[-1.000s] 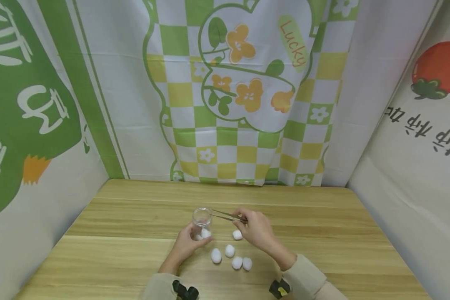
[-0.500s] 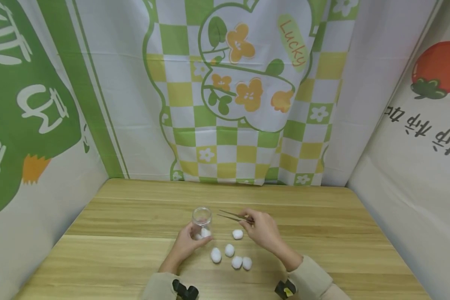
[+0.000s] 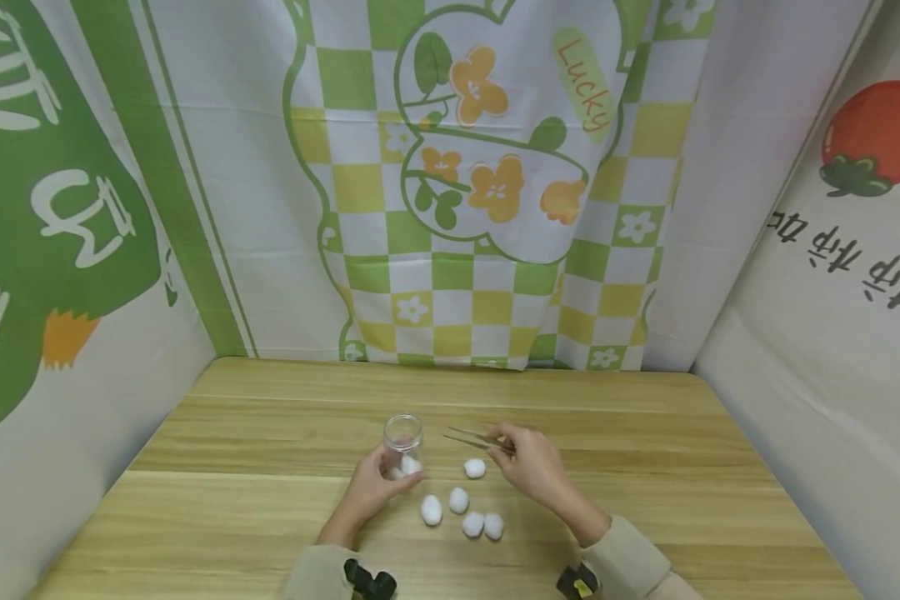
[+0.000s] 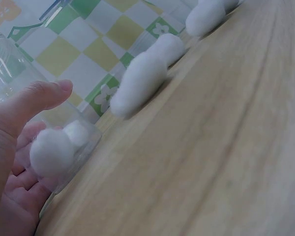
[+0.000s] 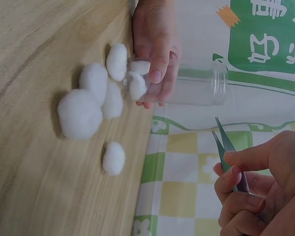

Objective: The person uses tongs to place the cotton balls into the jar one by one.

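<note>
My left hand (image 3: 369, 492) grips the lower part of a clear jar (image 3: 404, 432) that stands upright and uncapped on the table. Cotton balls (image 4: 53, 152) lie at the jar's bottom, seen through its wall in the left wrist view. To the right, my right hand (image 3: 531, 463) pinches a pair of metal tweezers (image 3: 476, 439) between thumb and fingers. Their tips are apart, point left toward the jar and have nothing between them. Below the tweezers lies one loose cotton ball (image 3: 475, 468). Several more, such as this cotton ball (image 3: 431, 510), lie nearer my body.
The wooden table (image 3: 270, 417) reaches back to a checked green and yellow curtain (image 3: 487, 300). Printed cloth walls (image 3: 817, 367) close in both sides. Dark wrist cameras (image 3: 371, 580) sit at my sleeve cuffs.
My right hand has drawn back to the right and slightly toward me, taking the tweezers away from the jar's rim. The left hand, jar and loose cotton balls have stayed put.
</note>
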`<state>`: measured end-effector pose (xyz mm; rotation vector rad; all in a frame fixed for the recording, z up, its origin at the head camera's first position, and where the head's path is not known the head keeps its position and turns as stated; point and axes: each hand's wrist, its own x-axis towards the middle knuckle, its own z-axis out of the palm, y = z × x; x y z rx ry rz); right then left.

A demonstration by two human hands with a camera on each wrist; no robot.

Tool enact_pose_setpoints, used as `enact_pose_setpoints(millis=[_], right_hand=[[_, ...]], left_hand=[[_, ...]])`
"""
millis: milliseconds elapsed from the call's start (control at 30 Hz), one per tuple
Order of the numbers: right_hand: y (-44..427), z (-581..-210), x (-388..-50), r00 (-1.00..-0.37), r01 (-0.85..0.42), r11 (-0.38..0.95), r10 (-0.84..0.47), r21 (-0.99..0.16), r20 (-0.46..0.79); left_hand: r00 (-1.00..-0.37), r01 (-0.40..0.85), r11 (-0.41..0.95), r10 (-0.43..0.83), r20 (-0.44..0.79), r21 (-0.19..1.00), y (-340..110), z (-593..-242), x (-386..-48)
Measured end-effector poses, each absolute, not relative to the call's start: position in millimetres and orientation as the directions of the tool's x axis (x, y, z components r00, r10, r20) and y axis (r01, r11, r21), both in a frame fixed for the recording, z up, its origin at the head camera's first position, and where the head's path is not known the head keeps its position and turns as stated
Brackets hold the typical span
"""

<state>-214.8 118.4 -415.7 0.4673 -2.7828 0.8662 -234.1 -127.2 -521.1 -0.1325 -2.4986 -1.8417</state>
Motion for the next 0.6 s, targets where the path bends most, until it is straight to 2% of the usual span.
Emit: enact_pose_setpoints(millis=[400, 600], right_hand=[[127, -426, -213, -0.93, -0.361, 0.781, -0.265, -0.51, 0.253], [131, -429, -214, -0.944, -0.325, 0.788, -0.235, -0.522, 0.232]], left_hand=[[-0.995, 0.099, 0.304, 0.045, 0.09, 0.948, -127, -518, -233], [-0.996, 0.089, 0.303, 0.038, 0.081, 0.949, -127, -517, -232]])
